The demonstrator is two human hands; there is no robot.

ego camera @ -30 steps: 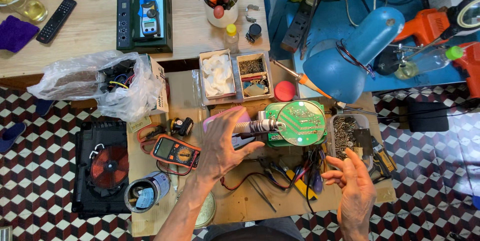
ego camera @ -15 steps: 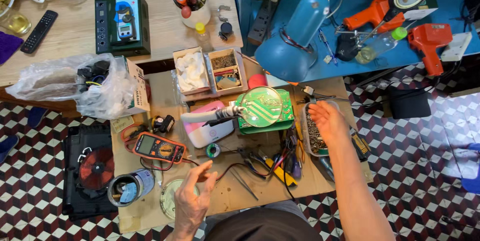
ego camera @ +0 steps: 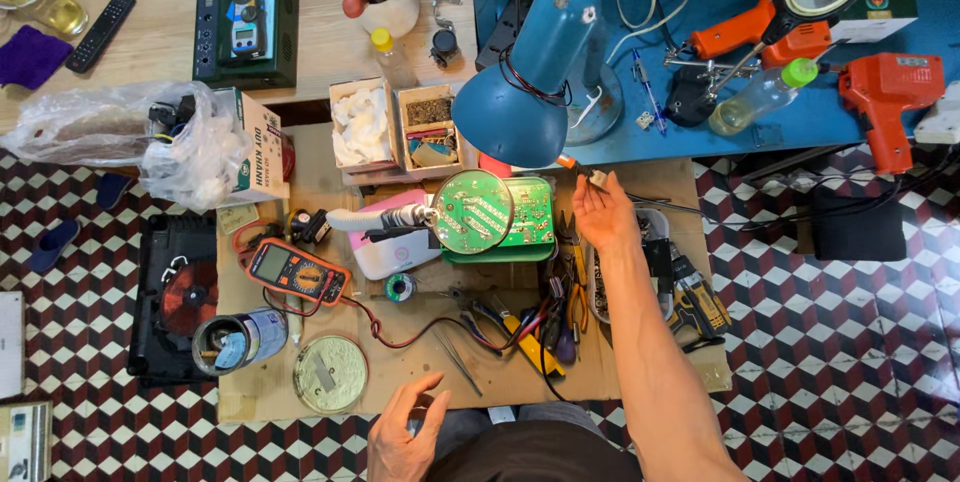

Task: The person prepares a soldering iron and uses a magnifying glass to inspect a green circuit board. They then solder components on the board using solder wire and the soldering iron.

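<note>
My right hand (ego camera: pixel 603 212) is stretched out over the cardboard-covered bench (ego camera: pixel 420 382), palm up. Its fingertips touch a slim orange-handled soldering iron (ego camera: pixel 578 169) just below the shade of the teal desk lamp (ego camera: pixel 535 82). Nothing is gripped in it. Left of that hand, a round green circuit board (ego camera: pixel 473 212) is held in a clamp over a square green board (ego camera: pixel 533 210). My left hand (ego camera: pixel 403 434) hovers at the near edge of the bench, fingers spread and empty, closest to the tweezers (ego camera: pixel 455 357).
An orange multimeter (ego camera: pixel 298 272), a solder spool (ego camera: pixel 400 288), a tin can (ego camera: pixel 240 339), a round lid (ego camera: pixel 330 373) and a pile of pliers (ego camera: pixel 555 322) lie on the bench. A plastic bag (ego camera: pixel 130 132) sits left; a red heat gun (ego camera: pixel 890 92) lies on the blue table.
My right hand has moved up from the parts tray to the soldering iron by the lamp. My left hand has dropped back from the board to the near edge.
</note>
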